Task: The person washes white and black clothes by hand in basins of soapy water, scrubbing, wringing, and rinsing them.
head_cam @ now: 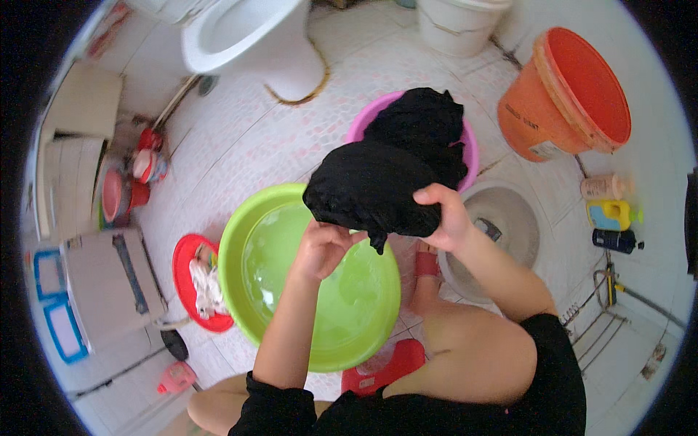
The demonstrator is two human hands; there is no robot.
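A bunched black cloth (371, 185) is held up between my two hands, above the far edge of a green plastic basin (311, 362) of water. My right hand (450, 218) grips its right end, the thumb on top. At its lower left edge is my left hand (327, 245), the fingers curled and partly under the fabric. Behind it, more black fabric (422, 120) fills a pink basin (357, 122); whether the two cloths are joined I cannot tell. To the right stands a grey basin (531, 234) with a small dark object inside.
A red basin (182, 283) with white cloth stands left of the green one. The toilet (294, 60) is at the top, a white bucket (461, 27) and an orange bucket (529, 109) at upper right. Bottles (611, 214) line the right wall. A red slipper (381, 370) lies near my leg.
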